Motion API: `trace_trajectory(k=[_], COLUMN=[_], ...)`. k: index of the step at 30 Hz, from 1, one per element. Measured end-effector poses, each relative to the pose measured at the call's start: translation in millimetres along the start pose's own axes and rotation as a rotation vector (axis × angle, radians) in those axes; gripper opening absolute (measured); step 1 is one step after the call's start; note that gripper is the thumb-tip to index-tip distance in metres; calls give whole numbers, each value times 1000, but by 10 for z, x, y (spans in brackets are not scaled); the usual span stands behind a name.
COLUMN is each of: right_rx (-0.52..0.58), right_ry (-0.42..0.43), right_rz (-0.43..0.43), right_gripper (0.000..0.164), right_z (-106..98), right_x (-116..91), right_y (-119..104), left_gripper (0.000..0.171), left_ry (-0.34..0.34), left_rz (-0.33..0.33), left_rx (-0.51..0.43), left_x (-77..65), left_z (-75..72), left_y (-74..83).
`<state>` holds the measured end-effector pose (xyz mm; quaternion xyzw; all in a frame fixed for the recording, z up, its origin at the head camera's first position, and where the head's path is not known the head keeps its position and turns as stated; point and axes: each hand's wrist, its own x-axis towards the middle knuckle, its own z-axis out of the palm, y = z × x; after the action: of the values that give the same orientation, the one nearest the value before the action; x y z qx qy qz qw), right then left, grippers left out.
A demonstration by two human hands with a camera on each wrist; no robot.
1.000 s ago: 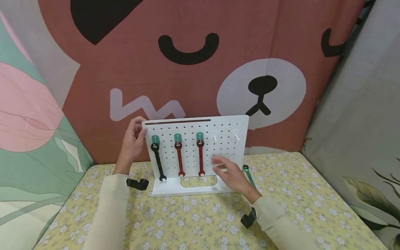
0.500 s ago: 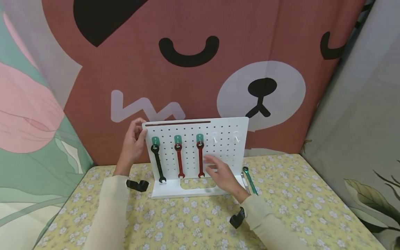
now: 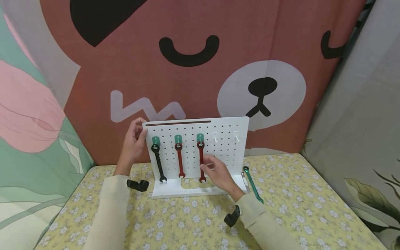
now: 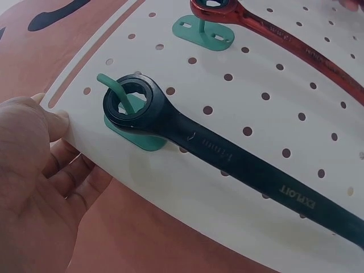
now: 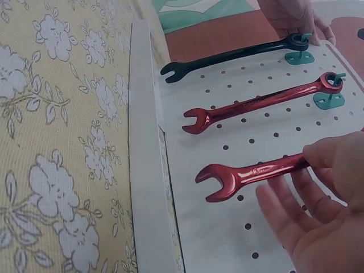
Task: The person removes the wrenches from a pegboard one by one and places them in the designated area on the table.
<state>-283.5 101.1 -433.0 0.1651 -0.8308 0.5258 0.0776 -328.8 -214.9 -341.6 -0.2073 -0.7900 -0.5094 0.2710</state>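
Observation:
A white pegboard (image 3: 225,149) stands upright on its base. My left hand (image 3: 133,144) pinches its upper left edge, thumb in front and fingers behind. Three combination wrenches hang by their ring ends on green hooks: a black wrench (image 4: 216,145) at the left, a red wrench (image 3: 180,160) in the middle, and another red wrench (image 5: 256,173) at the right. My right hand (image 3: 218,173) pinches the handle of that right-hand red wrench between thumb and fingers. In the right wrist view its ring end is hidden behind the hand.
Two clear hooks, one of them a right-end hook (image 3: 237,136), sit on the board's right part. A green wrench (image 3: 252,184) lies on the flowered tablecloth (image 3: 193,222) right of the base, beside a silver wrench (image 3: 245,182). A printed curtain (image 3: 150,80) hangs behind.
My right hand has moved left across the board and taken hold of the right-hand red wrench, whose lower end now sits slightly lower. My left hand has stayed at the board's edge.

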Motion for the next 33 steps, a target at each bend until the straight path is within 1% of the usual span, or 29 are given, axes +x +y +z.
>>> trace_trajectory(k=[4,7,9,13,16,20,24,26,29,32,33], right_rx=[11,34,78,160,170,192,232,248,258,257,258], right_ry=[-1,-12,-26,-62,-81,-91,-96,-98,-99,-100,-101], right_rz=[12,12,11,7,2,-8,-6,-5,-10,-5,-5], right_gripper=[21,22,27,42,49,54,54,53,53,53,53], right_z=[-3,-9,-17,-38,-60,-83,-93,-99,-112,-126,-130], right_x=[-12,-21,-28,-43,-54,-66,-74,-82,-90,-95,-97], right_y=[-8,-17,-29,-66,-96,-119,-127,-133,-151,-166,-168], left_gripper=[31,30,30,30,31,32,32,32,30,29,28], left_ry=[1,1,-1,-3,-5,-10,-10,-9,-11,-17,-17], left_rz=[-5,-8,-12,-21,-26,-21,-22,-26,-31,-15,-15], left_rx=[-4,-11,-9,-5,-5,-6,-7,-10,-14,-22,-24], left_x=[5,7,6,3,0,8,15,8,-25,-61,-68], left_z=[-4,-4,-5,-7,-8,-2,5,7,3,-8,-9], left_y=[-52,-57,-51,-36,-28,-21,2,49,214,350,373])
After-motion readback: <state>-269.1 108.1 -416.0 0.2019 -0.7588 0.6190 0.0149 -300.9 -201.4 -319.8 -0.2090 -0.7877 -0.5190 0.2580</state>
